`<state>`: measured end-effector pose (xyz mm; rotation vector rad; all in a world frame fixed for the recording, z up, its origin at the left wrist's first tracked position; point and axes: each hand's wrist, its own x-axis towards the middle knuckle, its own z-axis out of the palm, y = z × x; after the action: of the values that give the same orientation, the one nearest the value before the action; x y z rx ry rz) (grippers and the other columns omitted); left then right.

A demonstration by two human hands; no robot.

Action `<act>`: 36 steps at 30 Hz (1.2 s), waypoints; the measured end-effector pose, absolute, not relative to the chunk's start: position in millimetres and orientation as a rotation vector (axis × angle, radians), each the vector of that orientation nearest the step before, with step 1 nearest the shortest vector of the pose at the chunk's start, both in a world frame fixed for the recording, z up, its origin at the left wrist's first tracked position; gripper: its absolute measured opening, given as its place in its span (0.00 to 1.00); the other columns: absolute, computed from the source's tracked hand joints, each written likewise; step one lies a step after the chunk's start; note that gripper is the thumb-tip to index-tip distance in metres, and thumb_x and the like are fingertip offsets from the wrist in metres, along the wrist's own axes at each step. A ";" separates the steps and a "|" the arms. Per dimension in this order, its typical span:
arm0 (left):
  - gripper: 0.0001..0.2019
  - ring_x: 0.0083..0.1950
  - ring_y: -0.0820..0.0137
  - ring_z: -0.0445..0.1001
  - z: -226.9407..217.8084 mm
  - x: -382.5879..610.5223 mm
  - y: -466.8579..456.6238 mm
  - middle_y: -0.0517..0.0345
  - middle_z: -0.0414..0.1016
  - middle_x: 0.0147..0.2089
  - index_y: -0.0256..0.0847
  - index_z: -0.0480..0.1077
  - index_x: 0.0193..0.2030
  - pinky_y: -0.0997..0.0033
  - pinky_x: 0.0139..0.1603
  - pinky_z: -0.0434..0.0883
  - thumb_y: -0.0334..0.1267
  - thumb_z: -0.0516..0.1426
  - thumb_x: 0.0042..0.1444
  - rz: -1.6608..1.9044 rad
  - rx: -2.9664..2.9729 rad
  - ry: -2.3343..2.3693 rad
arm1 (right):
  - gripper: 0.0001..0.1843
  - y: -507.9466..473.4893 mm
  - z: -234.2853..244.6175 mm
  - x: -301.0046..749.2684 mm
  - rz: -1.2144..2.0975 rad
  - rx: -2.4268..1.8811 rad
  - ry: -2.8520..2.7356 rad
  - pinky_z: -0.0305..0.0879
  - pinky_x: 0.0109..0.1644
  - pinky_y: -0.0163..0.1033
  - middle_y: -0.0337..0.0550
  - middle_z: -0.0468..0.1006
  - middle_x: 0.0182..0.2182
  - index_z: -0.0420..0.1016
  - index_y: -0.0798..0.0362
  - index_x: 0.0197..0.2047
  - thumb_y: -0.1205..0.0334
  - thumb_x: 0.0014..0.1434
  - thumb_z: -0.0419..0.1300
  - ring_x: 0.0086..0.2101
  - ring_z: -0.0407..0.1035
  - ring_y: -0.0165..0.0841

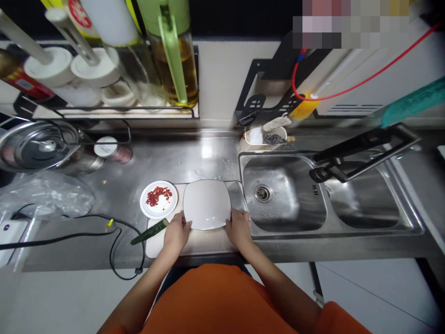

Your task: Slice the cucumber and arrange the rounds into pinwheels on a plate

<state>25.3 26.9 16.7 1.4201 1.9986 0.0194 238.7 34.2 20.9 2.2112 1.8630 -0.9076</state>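
A white, rounded-square plate (pixel 207 204) is at the middle of the counter, over a pale cutting board (pixel 163 243). My left hand (pixel 176 232) grips the plate's lower left edge, fingers closed on it. At the opposite edge, my right hand (pixel 239 228) holds the plate in the same way. Just left of my left hand lies a dark green cucumber (pixel 150 232), its cut end resting over the board. Behind the cucumber, a small round white dish (pixel 169 211) contains small red pieces that look like dried berries.
To the right is a double steel sink (pixel 278 185) with a black faucet (pixel 347 155). A black cable (pixel 116 250) loops on the counter at left, near a clear plastic bag (pixel 45 195). A rack (pixel 139 113) of bottles and jars hangs over the back left.
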 end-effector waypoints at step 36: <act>0.16 0.44 0.64 0.73 22.3 1.6 12.8 0.48 0.74 0.46 0.42 0.70 0.51 0.71 0.41 0.65 0.40 0.50 0.59 -0.135 1.513 2.216 | 0.23 15.7 26.5 233.0 -0.589 1.957 2.085 0.55 0.45 0.45 0.52 0.67 0.49 0.62 0.51 0.59 0.61 0.61 0.51 0.50 0.53 0.45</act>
<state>1.6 12.8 22.3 1.5135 2.2165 -0.1348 233.0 15.7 26.5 1.9570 2.0854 -0.5886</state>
